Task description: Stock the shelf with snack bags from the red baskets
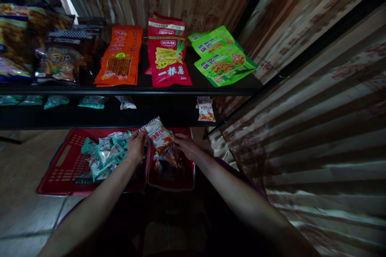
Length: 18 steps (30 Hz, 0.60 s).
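Observation:
A small white and red snack packet is held between both hands above the right part of the red baskets. My left hand pinches its upper left corner, and my right hand grips its right edge. Under it, more packets with striped edges lie in the right red basket. To the left, a red basket holds a pile of teal and white packets. On the lower shelf, similar white and red packets stand at the right end.
The black upper shelf carries orange bags, red bags, green bags and dark bags. Teal packets line the lower shelf's left side. Corrugated sheeting is at the right.

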Each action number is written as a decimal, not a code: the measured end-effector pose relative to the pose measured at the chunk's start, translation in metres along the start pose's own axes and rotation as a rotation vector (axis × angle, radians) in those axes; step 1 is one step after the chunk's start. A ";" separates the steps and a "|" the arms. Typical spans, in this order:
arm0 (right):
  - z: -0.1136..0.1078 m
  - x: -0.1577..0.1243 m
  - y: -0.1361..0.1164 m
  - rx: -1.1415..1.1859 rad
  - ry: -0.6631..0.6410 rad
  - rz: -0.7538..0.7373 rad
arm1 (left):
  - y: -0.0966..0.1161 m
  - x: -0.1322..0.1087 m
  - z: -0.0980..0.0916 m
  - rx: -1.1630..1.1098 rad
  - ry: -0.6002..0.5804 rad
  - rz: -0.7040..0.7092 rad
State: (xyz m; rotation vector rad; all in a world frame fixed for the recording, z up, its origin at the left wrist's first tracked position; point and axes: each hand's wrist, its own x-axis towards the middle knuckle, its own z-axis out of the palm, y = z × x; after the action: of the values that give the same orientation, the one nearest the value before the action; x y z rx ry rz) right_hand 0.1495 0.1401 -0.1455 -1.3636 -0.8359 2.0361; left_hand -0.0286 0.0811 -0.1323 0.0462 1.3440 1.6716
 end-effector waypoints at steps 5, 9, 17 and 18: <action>-0.001 0.003 0.001 0.062 0.090 0.031 | -0.002 -0.011 0.004 0.034 -0.152 -0.183; -0.003 0.005 0.004 0.123 0.113 0.039 | -0.011 -0.021 0.004 0.140 -0.318 -0.253; -0.003 0.007 0.006 0.066 0.085 0.050 | -0.017 -0.027 0.006 0.201 -0.385 -0.177; -0.003 0.008 0.006 0.040 0.073 0.052 | -0.017 -0.027 0.006 0.198 -0.383 -0.159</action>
State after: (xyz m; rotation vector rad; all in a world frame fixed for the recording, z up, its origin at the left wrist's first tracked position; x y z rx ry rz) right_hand 0.1494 0.1425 -0.1555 -1.4425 -0.7309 2.0183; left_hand 0.0003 0.0667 -0.1299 0.3493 1.1810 1.3123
